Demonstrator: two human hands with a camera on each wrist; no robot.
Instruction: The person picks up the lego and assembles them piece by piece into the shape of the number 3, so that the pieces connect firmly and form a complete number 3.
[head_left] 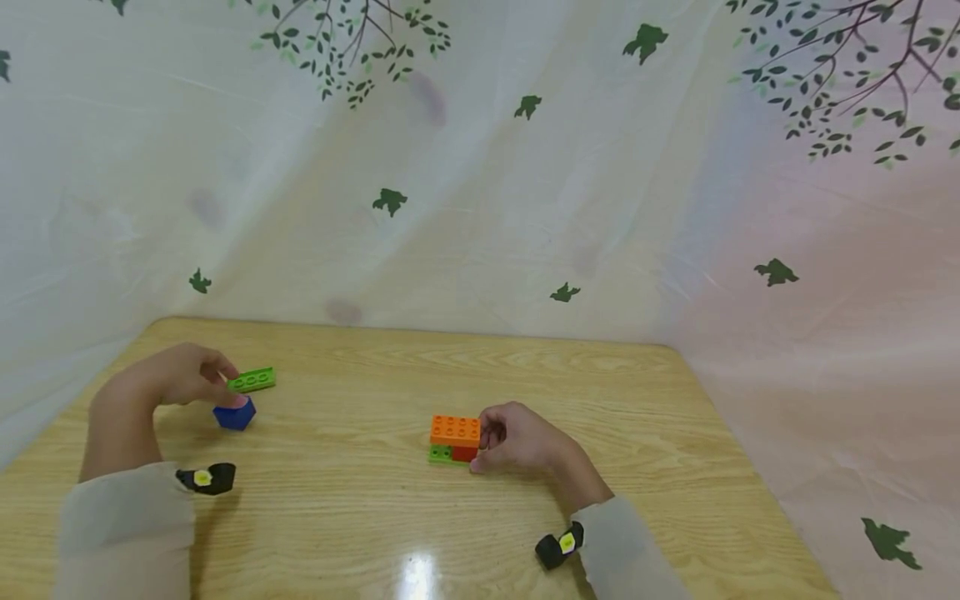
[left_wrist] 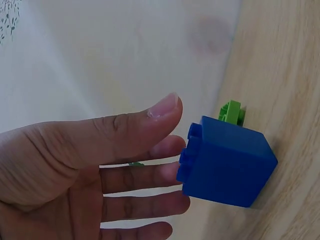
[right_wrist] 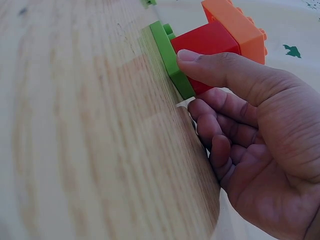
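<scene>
My left hand [head_left: 180, 377] reaches over a blue building brick [left_wrist: 230, 162] at the table's left side. In the left wrist view its thumb and fingers stand apart, fingertips right at the brick's studs. A flat green brick [head_left: 252, 379] lies just behind the blue one. With my right hand [head_left: 521, 440] I hold a small stack of bricks by its right end, thumb [right_wrist: 192, 56] against the red brick [right_wrist: 207, 40]. That red brick sits on a green base brick [right_wrist: 167, 57], under an orange brick [head_left: 455, 430] that tops the stack.
Both sets of bricks are on a wooden table [head_left: 337, 517], with a wide stretch of wood between them. Behind the table hangs a pale cloth [head_left: 480, 167] printed with leaves and branches. Each wrist wears a black band [head_left: 210, 478].
</scene>
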